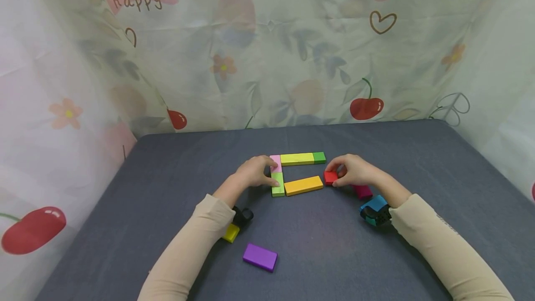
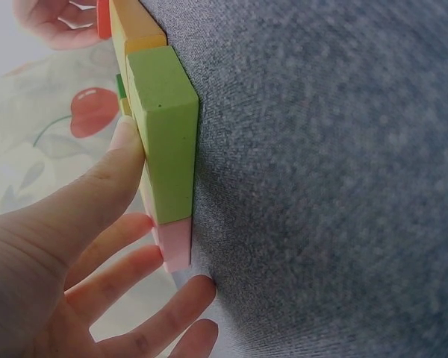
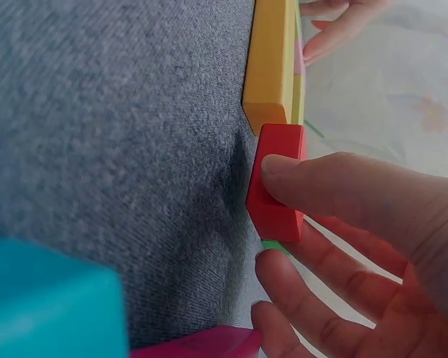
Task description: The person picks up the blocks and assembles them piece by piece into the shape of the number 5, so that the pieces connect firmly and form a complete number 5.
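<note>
In the head view, my right hand (image 1: 355,169) pinches a red block (image 1: 330,178) between thumb and fingers, close to the right end of an orange block (image 1: 303,186). The right wrist view shows the thumb pressed on the red block's face. My left hand (image 1: 254,171) touches a light green block (image 1: 277,191) with its thumb, while its fingertips reach a pink block (image 1: 276,159). Those two blocks form the left side of a partial outline. A yellow block (image 1: 296,159) and a dark green block (image 1: 319,157) make up its far side, the orange one its near side.
A purple block (image 1: 260,257) lies nearer the front. Beneath the left wrist, another yellow block (image 1: 231,232) is partly hidden. A magenta block (image 1: 362,192) and a blue block (image 1: 378,202) lie by the right forearm. Printed curtains surround the grey cloth-covered table (image 1: 317,268).
</note>
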